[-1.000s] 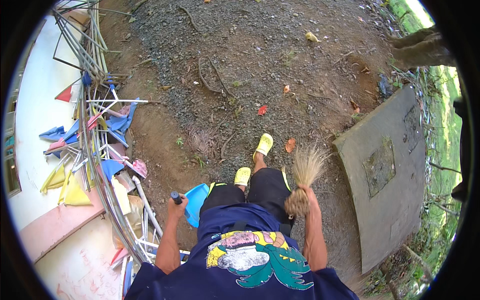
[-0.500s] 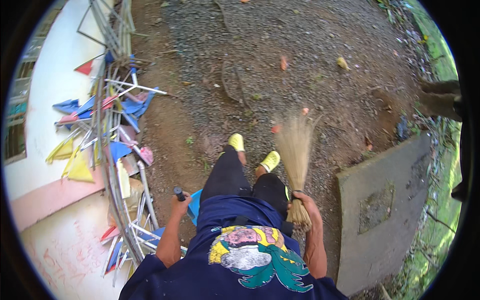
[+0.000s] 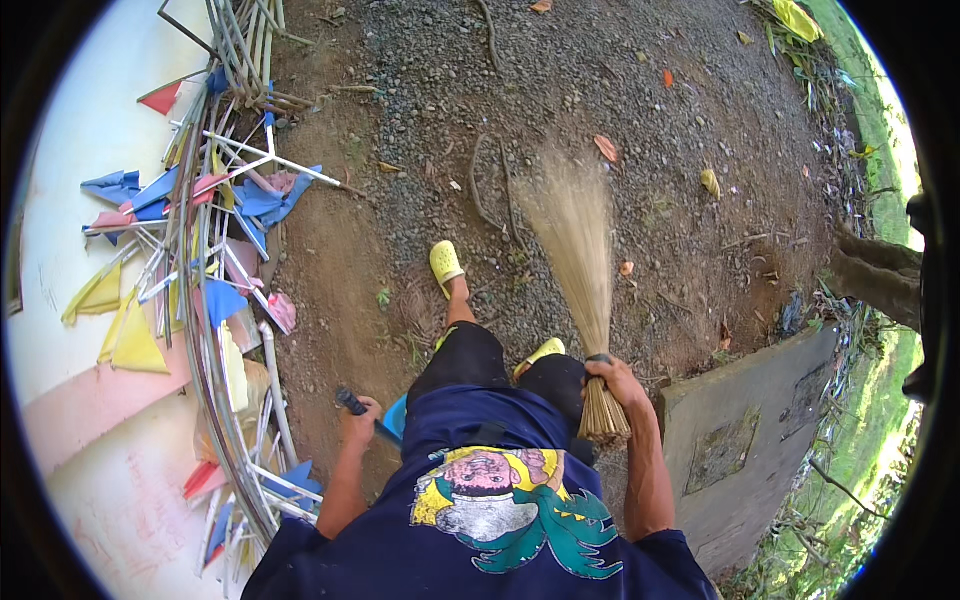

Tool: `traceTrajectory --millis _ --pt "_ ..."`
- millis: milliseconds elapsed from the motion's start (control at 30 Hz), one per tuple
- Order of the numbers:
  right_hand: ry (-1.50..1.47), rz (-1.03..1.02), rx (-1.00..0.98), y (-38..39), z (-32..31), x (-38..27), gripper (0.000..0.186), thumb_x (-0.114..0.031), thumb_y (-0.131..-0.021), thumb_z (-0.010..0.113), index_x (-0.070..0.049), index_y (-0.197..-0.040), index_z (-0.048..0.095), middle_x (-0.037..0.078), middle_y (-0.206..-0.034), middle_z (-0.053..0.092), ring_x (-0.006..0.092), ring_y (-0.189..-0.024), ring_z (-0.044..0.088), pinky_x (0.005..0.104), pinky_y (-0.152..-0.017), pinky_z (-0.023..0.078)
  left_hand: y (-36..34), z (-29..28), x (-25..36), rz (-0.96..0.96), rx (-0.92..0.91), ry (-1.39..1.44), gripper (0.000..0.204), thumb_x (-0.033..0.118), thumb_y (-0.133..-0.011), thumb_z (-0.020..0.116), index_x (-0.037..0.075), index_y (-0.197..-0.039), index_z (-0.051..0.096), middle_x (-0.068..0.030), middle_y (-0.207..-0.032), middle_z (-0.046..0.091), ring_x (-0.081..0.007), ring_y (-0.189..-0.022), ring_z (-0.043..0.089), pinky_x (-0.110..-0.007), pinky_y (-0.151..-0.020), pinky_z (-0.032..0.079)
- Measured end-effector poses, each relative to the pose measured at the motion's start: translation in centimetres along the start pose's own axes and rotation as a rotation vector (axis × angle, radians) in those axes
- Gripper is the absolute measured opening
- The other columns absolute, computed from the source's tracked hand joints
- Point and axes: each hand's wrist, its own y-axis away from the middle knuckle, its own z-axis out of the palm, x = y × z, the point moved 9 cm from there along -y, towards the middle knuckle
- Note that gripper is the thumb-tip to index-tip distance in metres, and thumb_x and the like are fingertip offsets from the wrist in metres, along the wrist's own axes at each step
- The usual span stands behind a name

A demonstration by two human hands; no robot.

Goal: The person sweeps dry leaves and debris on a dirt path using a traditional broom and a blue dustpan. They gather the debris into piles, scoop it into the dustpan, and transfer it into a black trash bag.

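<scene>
My right hand (image 3: 617, 380) is closed around the bound neck of a stick broom (image 3: 582, 270). The broom's pale bristles fan out forward over the gravel, blurred toward their tips. At my left side, my left hand (image 3: 361, 422) grips the dark handle (image 3: 350, 401) of a dustpan. Only a small piece of its blue pan (image 3: 396, 416) shows; my hip and shirt hide the rest. Yellow clogs are on my feet, with the left clog (image 3: 446, 262) ahead of the right clog (image 3: 540, 356).
Along the wall (image 3: 90, 420) on the left lies a heap of poles (image 3: 205, 350) with blue, yellow and red cloth flags. A concrete slab (image 3: 750, 430) lies to my right, near a tree trunk (image 3: 875, 275). Dry leaves (image 3: 606, 148) and a thin branch (image 3: 480, 180) dot the gravel.
I have stepped forward, and my left foot is now farther ahead. The broom has moved forward, its bristles tilting more to the left. Both hands keep their hold.
</scene>
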Motion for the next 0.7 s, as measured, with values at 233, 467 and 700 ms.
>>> traceTrajectory --millis 233,467,700 --pt "0.138 0.361 -0.091 -9.9 11.7 -9.8 0.024 -0.025 -0.095 0.069 -0.001 -0.097 0.071 0.011 -0.073 0.069 0.0217 -0.063 0.070 0.0356 -0.060 0.058 -10.9 -7.8 1.2 0.018 -0.040 0.192 0.008 0.013 -0.081 0.074 0.006 -0.081 0.071 -0.0006 -0.075 0.067 -0.0142 -0.074 0.065 -0.034 -0.070 0.051" --pt "0.399 0.078 -0.114 -16.0 24.9 -18.1 0.024 -0.021 -0.096 0.065 -0.001 -0.107 0.065 0.012 -0.078 0.069 0.0238 -0.067 0.070 0.0384 -0.061 0.058 -12.2 -16.4 1.2 0.021 0.251 0.177 0.013 0.016 -0.084 0.076 0.005 -0.090 0.071 -0.0033 -0.081 0.069 -0.0154 -0.075 0.066 -0.036 -0.071 0.053" --pt "0.170 0.388 -0.474 -20.6 42.7 -16.5 0.025 -0.024 -0.099 0.064 -0.002 -0.110 0.063 0.011 -0.084 0.069 0.0226 -0.068 0.069 0.0384 -0.062 0.058 -10.5 -15.0 3.8 -0.135 0.113 0.086 0.017 0.015 -0.084 0.076 0.004 -0.095 0.070 -0.0067 -0.078 0.069 -0.0176 -0.073 0.066 -0.035 -0.067 0.053"
